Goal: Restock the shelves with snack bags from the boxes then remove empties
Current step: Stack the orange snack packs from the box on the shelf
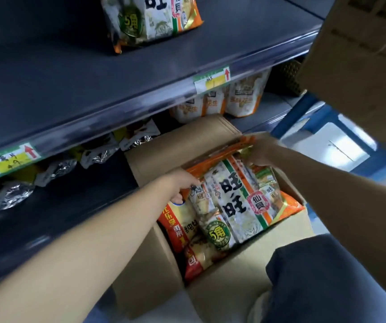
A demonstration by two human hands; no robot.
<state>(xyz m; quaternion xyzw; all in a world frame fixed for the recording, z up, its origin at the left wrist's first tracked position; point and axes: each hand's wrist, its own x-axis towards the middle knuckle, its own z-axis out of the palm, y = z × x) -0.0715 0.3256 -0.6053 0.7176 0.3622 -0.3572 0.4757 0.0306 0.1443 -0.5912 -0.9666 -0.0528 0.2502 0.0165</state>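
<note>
An open cardboard box (241,271) stands on the floor against the shelves. On top of its contents lies a large white and orange snack bag (236,201) with bold black characters. My left hand (182,183) grips the bag's left edge and my right hand (260,151) grips its far top edge. Under it lies a red and yellow snack bag (180,227). One matching white and orange bag (150,19) stands on the upper dark shelf (71,73), whose surface is otherwise bare.
The lower shelf holds silver and yellow bags (54,171) at left and white and orange pouches (243,96) at right. Another cardboard box (359,73) looms at the upper right. My knee in dark trousers (327,276) is at the lower right. Blue framework (303,113) stands beyond.
</note>
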